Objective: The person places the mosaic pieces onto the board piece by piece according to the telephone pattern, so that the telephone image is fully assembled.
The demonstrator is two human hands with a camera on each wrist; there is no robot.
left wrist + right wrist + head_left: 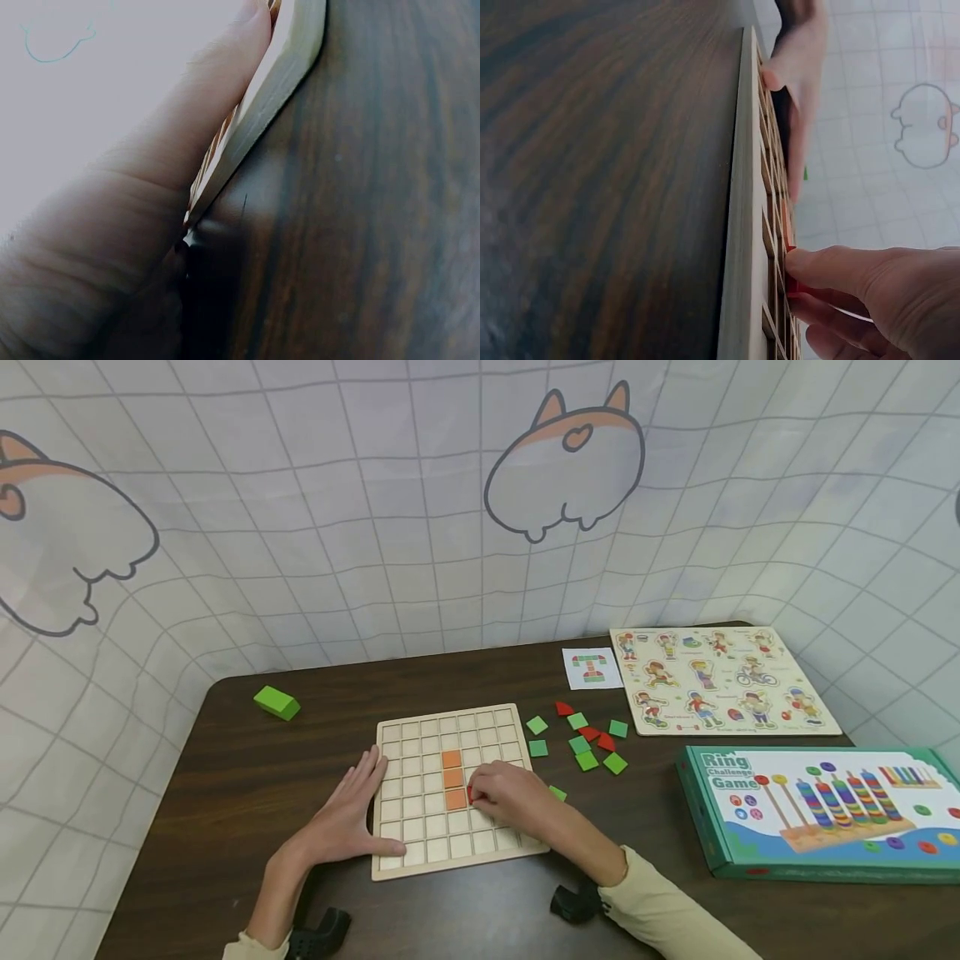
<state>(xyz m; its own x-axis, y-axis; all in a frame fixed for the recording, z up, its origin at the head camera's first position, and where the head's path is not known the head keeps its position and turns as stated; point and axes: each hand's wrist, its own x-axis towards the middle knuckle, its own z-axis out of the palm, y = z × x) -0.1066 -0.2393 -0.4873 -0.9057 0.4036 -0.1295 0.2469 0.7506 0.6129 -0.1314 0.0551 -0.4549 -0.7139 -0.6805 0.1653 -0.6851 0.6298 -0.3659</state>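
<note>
A square wooden grid board (420,857) lies on the dark table, with three orange square tiles (452,778) set in one column near its middle. Just right of that column, my right hand (517,795) pinches a small red tile (792,283) between thumb and fingers, low over the cells. How deep the tile sits is hidden by the fingers. My left hand (347,814) rests at the board's left side, fingers straight along the edge and thumb over the front left corner. In the left wrist view, the thumb (172,127) lies against the board's rim.
Right of the board lie several loose green tiles (587,761) and red tiles (589,733). Behind them are a pattern card (575,674) and a picture puzzle board (682,685). A green game box (810,872) stands at the right, a green block (277,702) at the back left.
</note>
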